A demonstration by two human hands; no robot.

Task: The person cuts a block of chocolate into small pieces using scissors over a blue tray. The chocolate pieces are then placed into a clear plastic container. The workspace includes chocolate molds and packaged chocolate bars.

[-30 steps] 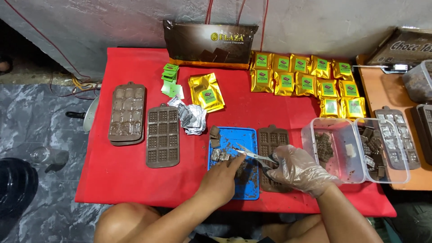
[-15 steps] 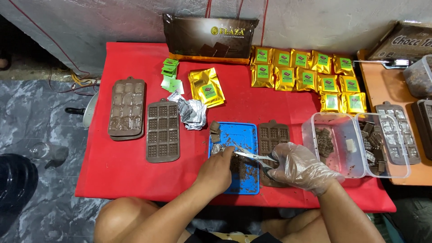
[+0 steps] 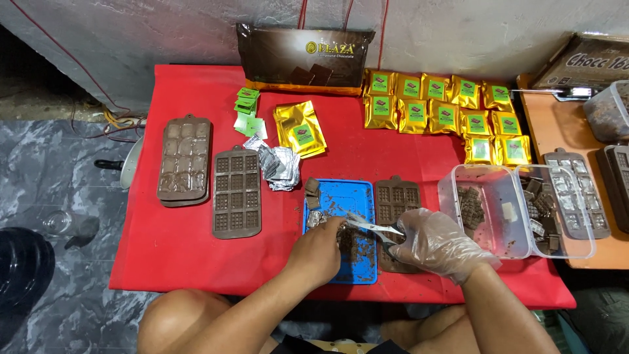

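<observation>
Little has shifted since the earlier frames: both hands remain over the blue tray (image 3: 357, 194), with the left hand (image 3: 319, 250) drawn slightly closer to the scissors (image 3: 375, 229). That bare left hand is curled around a small foil-wrapped piece (image 3: 316, 218), pinning it at the tray's near-left part. The right hand (image 3: 438, 244), in a clear glove, grips the scissors by the handles; the blades point leftward toward the foil-wrapped piece and appear to meet it, though whether they are cutting cannot be told from this view. Chocolate crumbs and pieces lie on the tray beneath both hands. A brown mould (image 3: 396, 196) sits partly under the right hand, touching the tray's right edge. Just right of the right hand stands a clear plastic box (image 3: 498, 229) holding chocolate pieces. Beyond the left hand lie crumpled foil sheets (image 3: 278, 165) and a gold pouch (image 3: 301, 128); further left rest two filled moulds (image 3: 236, 191). Everything sits on a red cloth (image 3: 196, 262).
</observation>
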